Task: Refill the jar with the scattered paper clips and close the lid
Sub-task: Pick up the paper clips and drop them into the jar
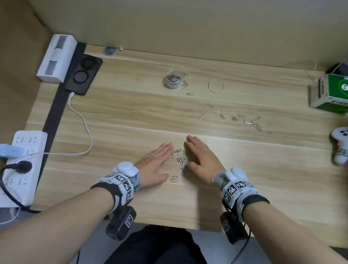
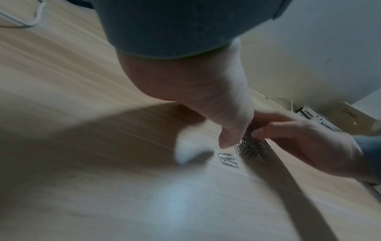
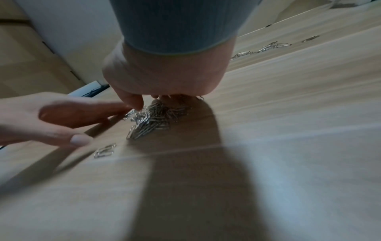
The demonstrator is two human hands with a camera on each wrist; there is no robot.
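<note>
Low in the centre of the head view, a small heap of silver wire paper clips point(image 1: 182, 159) lies on the pale wood-grain table point(image 1: 128, 114), bracketed by both hands. The left hand point(image 1: 155, 164) lies flat at the heap's left edge, fingers straight and together, gripping nothing. The right hand point(image 1: 200, 157) rests at the heap's right edge with fingers extended over the clips; in the right wrist view its thumb tip touches the heap, but whether any clip is pinched cannot be told. A pair of loose clips point(image 1: 174, 179) lies just below the heap. A second scatter of silver clips point(image 1: 244, 119) lies right of centre, well apart from the hands. The small clear round jar point(image 1: 173, 79), partly filled with clips, stands open at upper centre, with its clear round lid point(image 1: 216, 85) lying flat to its right.
</note>
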